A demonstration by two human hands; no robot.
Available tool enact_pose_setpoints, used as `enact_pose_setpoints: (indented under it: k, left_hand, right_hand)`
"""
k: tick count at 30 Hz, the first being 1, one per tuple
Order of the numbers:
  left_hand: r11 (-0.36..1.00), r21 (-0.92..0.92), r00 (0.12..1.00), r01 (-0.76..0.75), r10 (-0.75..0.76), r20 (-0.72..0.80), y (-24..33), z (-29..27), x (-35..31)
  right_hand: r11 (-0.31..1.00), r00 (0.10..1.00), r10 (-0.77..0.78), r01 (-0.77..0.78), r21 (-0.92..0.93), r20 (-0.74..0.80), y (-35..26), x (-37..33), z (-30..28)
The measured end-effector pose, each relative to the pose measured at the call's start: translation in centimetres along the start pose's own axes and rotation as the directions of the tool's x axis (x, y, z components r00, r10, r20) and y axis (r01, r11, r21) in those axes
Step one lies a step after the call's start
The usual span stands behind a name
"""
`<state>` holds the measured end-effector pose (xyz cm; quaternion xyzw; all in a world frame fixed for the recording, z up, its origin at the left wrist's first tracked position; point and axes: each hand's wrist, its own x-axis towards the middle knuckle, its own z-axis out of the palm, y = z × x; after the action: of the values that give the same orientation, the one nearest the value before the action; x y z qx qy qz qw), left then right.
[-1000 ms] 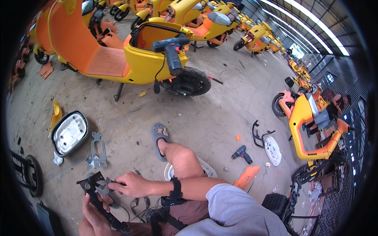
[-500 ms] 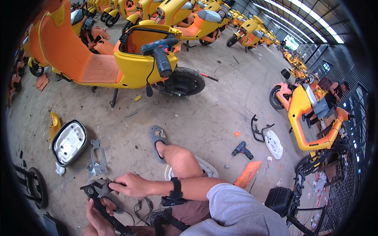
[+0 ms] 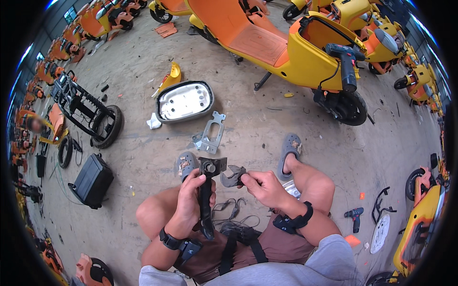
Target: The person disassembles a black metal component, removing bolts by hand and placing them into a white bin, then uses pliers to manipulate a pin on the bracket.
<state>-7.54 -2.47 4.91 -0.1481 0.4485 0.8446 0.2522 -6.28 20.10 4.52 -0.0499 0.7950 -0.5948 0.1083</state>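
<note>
My left hand (image 3: 190,200) had its fingers (image 3: 193,183) clenched around a black bar (image 3: 206,200), held upright between my knees, its square head (image 3: 213,166) with a round bolt at the top and its lower end pointing down at my lap. My right hand (image 3: 267,188) pinched a small grey bracket (image 3: 233,176) between thumb and fingertips, touching or just beside the bar's head; I could not tell whether the two were joined.

I judged the bar to be stiff metal, fairly heavy for its size, best gripped around the shaft just under the head, as it was. The bracket looked light and rigid, with notched edges that could bite skin, so a pinch on its flat faces seemed right.

Below the hands, black cables (image 3: 234,209) lay loose on the concrete floor (image 3: 143,143) between my legs. My sandals (image 3: 290,150) framed a narrow space ahead. Just beyond lay a flat metal plate (image 3: 212,131), then a grey headlight housing (image 3: 185,101) and a yellow trim piece (image 3: 171,76). A black battery box (image 3: 92,180) and a bare scooter frame (image 3: 86,107) sat well apart to the left. A small drill (image 3: 355,217) lay near my right knee, and a yellow-orange scooter (image 3: 286,43) with a drill (image 3: 347,64) resting on it stood ahead. Open floor was mostly straight in front.
</note>
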Motion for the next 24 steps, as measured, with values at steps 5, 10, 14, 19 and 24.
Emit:
enact_pose_setpoints:
  k: [5, 10, 14, 19, 24]
  left_hand:
    - [1.000, 0.020, 1.000, 0.003, -0.004, 0.002, -0.4, 0.6, 0.1]
    - [0.999, 0.036, 1.000, 0.003, -0.004, 0.023, -0.5, 1.0, 0.3]
    - [0.998, 0.062, 1.000, -0.002, 0.000, 0.027, -0.4, 1.0, 0.1]
    - [0.996, 0.087, 1.000, 0.001, -0.003, 0.027, -0.5, 1.1, 0.0]
    - [0.993, 0.117, 0.999, 0.031, -0.036, 0.037, -0.4, 1.4, -0.2]
  right_hand:
    - [0.997, 0.998, 0.068, -0.067, -0.048, 0.006, 0.0, -0.2, -0.8]
    - [0.995, 1.000, -0.019, 0.019, -0.103, 0.007, 0.7, 0.1, -0.8]
    - [0.992, 1.000, 0.020, -0.020, -0.125, -0.007, 0.6, 0.1, -0.6]
    - [0.998, 0.999, -0.034, 0.034, -0.050, 0.003, 1.4, 0.0, -0.7]
    - [0.996, 0.996, -0.085, 0.086, -0.036, 0.036, 0.9, -0.2, -0.8]
